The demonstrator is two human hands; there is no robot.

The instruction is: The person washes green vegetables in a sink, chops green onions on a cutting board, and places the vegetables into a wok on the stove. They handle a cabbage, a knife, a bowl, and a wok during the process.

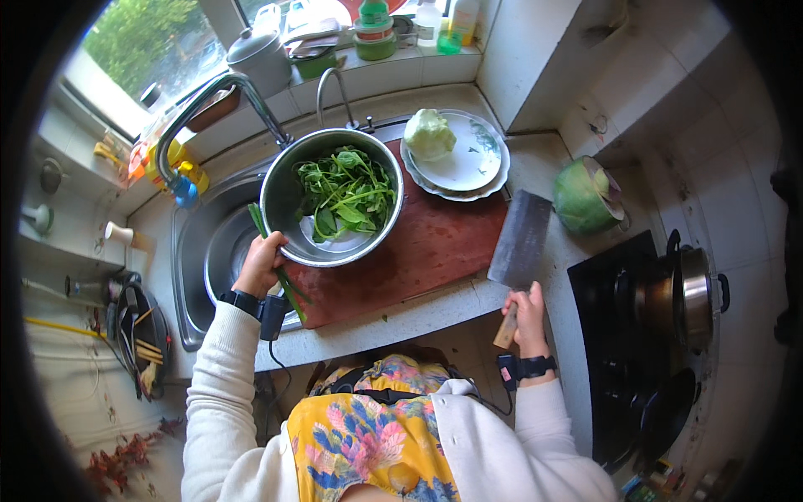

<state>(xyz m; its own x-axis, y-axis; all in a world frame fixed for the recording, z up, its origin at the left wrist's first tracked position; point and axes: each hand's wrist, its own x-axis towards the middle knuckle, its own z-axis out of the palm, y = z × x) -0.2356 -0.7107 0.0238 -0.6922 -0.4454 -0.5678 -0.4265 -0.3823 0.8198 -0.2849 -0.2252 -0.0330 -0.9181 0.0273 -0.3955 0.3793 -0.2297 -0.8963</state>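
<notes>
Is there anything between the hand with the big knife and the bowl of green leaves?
Only the bare red cutting board lies between the right hand, holding the cleaver, and the steel bowl of greens. The left hand grips the bowl's far rim, out of that path.

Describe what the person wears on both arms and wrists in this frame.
Both arms are in long cream-white sleeves. The left hand has a black wristband with a small black box and a dark cable at the wrist. The right hand has a similar black strap with a small device. Both hands are bare.

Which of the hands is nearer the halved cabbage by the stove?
Right. The right hand grips the cleaver just below the cabbage; the left hand holds the steel bowl across the board.
</notes>
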